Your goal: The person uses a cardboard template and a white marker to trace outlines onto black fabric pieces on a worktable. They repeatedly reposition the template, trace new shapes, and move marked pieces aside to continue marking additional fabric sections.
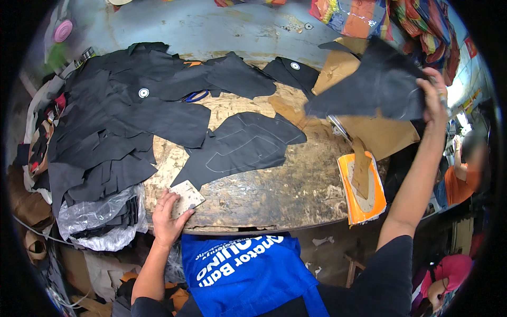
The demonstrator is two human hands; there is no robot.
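Note:
My right hand, raised at the far right, grips the edge of a black leather-like sheet and holds it up over the table's back right. At the near left edge, my left hand has its thumb and fingers around the corner of a small speckled whitish square slab. Just beyond that slab lies a black piece with pale drawn outlines, flat on the worn wooden table. The raised sheet partly covers tan pieces behind it.
Overlapping black pieces fill the left side. Blue-handled scissors lie among them. An orange-edged notebook bears a tan strip, beside a metal tool. A plastic bag hangs at the left edge. A person is at far right.

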